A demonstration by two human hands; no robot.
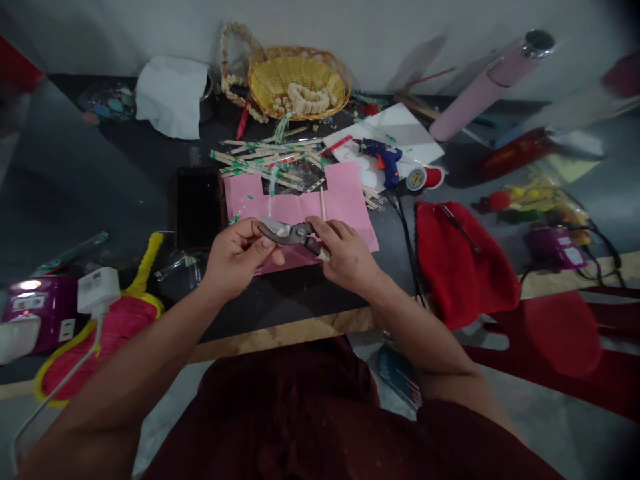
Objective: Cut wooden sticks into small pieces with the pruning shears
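Note:
Above a pink sheet of paper point(345, 207), my right hand point(347, 250) is wrapped round the handles of a pair of pruning shears point(295, 233). Their jaws point left, toward my left hand point(237, 257). That hand is closed in a pinch, thumb and fingers at the blades; whatever small thing it holds is hidden. A thin pale stick point(323, 203) lies on the paper just beyond my right hand. Behind the paper, several chopsticks in green-printed wrappers point(270, 157) lie in a loose pile.
A dark phone point(200, 207) lies left of the paper. A blue glue gun point(383, 159) rests on white card, its cord trailing forward past a red cloth point(460, 267). Behind stand a yellow basket point(300, 63) and a pink flask point(490, 87). A purple power block point(40, 310) sits left.

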